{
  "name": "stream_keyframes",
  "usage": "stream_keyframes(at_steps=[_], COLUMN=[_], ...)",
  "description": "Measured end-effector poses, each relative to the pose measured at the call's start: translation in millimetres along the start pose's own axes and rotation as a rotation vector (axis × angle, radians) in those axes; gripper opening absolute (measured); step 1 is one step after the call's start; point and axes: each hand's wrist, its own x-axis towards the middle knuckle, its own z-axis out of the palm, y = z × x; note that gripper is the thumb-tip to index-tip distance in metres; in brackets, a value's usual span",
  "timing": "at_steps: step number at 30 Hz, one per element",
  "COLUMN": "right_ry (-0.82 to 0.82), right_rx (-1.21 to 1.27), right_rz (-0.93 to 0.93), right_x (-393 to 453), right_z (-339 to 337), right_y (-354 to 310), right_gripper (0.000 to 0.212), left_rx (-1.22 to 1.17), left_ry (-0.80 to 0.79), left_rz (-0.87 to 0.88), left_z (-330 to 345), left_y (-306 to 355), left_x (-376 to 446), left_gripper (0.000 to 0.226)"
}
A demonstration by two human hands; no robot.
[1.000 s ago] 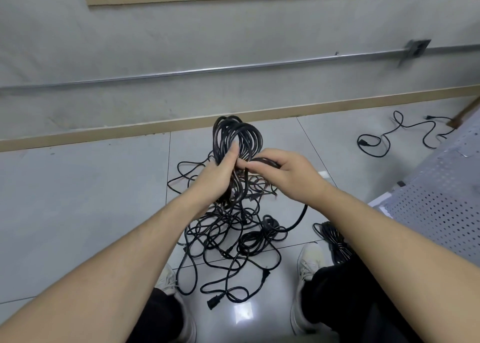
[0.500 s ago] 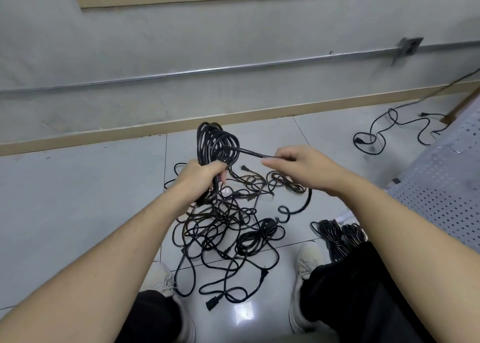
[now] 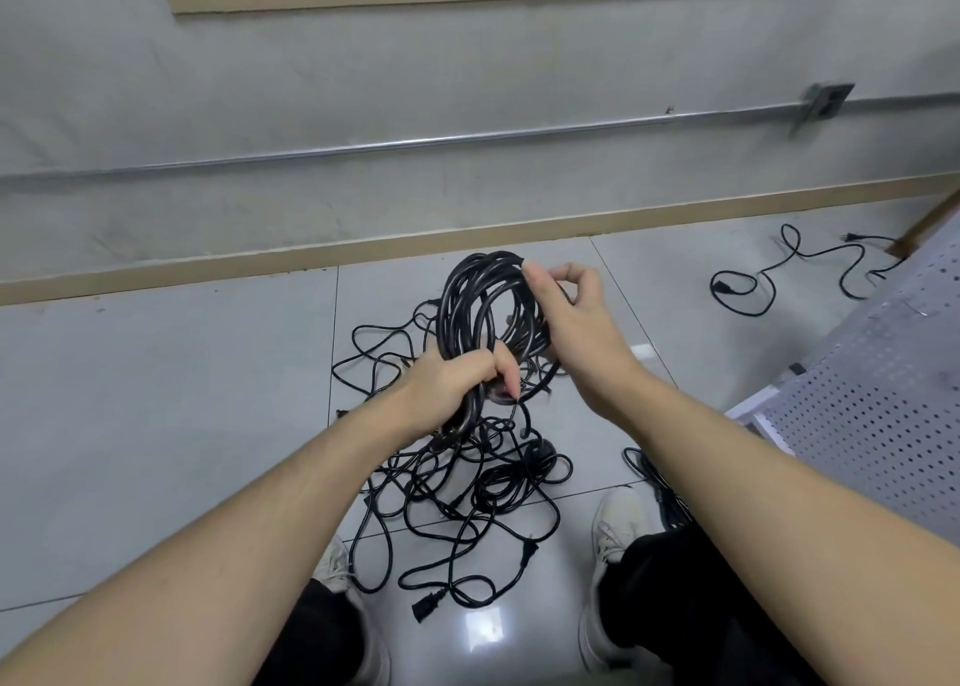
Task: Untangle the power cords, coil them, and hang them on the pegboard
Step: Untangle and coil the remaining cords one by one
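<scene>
My left hand [image 3: 457,379] grips 1 part-wound black cord coil [image 3: 485,311]; my right hand [image 3: 566,316] pinches its 2 o'clock loop. Tangled black cords [image 3: 467,493] at 6 o'clock remain; nothing hung on the perforated grey pegboard [image 3: 878,399].

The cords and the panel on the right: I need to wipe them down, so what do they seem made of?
Cords: black rubber or plastic jacket, it seems, with a slight sheen, bending freely. Panel: probably painted sheet metal, pale grey and matte, punched with regular holes.

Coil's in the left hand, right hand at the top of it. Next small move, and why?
Probably lay one more loop: the right hand pinches cord at the coil's top while the left hand holds its bottom, and a tail trails down into the tangled pile on the floor, so coiling seems unfinished.
</scene>
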Motion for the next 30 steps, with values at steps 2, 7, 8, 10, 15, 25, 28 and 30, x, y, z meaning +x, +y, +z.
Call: stream_keyframes(at_steps=[2,7,8,10,15,25,28,30], right_ry=[-0.049,-0.148,-0.144,-0.119,-0.094,-0.418,-0.514,-0.674], right_rx=[0.109,0.414,0.443,0.471,0.472,0.489,0.066,-0.224], right_rz=[0.043,0.125,0.126,0.13,0.137,0.225,0.237,0.259], right_x=[-0.6,-7.8,-6.9,-5.8,-3.5,1.5,4.5,0.9], right_z=[3.4,7.3,7.0,5.7,1.1,-3.1,3.6,6.9], right_y=[-3.0,-12.9,-12.9,-14.8,-18.4,-6.3,19.7,32.2], right_gripper=[0.053,0.023,0.019,0.014,0.016,0.076,0.055,0.053], left_rx=[0.019,-0.165,-0.244,-0.365,-0.423,-0.636,-0.817,-0.86], left_ry=[0.008,-0.057,-0.097,-0.157,-0.238,-0.151,-0.108,-0.031], left_rz=[0.018,-0.027,-0.061,-0.146,-0.243,-0.183,-0.103,-0.069], left_z=[-0.4,2.7,6.0,10.9,5.7,7.8,-1.9,-10.0], left_y=[-3.6,-10.0,-9.0,-2.6,9.7,5.9,12.0,14.6], left_x=[-1.2,-1.6,-0.8,0.8,7.3,3.7,5.8,6.9], left_gripper=[0.03,0.023,0.021,0.024,0.029,0.028,0.03,0.03])
